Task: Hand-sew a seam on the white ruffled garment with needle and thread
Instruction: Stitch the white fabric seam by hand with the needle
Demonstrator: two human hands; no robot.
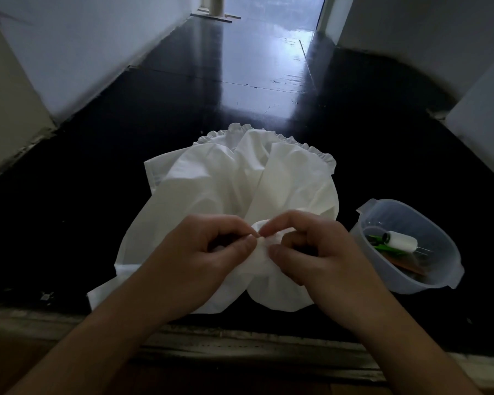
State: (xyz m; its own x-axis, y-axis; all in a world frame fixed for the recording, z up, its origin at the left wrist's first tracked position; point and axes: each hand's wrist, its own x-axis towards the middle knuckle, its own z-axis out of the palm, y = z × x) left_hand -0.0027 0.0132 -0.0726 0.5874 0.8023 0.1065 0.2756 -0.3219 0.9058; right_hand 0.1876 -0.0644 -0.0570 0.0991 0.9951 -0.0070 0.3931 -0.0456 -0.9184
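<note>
The dark bench (pixel 268 89) runs away from me, glossy at its far end. On it the white ruffled garment (pixel 211 183) lies spread, its frilled edge at the far side and its bulk fanning out far and left of my hands. At the near middle I gather a small fold of it between both hands. My left hand (pixel 211 252) has its grip closed, thumb and forefinger pinching the fold from the left; my right hand (pixel 317 252) pinches the same fold from the right, fingertips nearly meeting. The fold's long axis runs roughly near to far between them. I may be holding the needle in the right pinch, but it is too small to make out. To the right, near my right hand, a clear plastic tub (pixel 451 260) holds a white thread spool (pixel 401 242) and green-handled tools (pixel 382 248).
</note>
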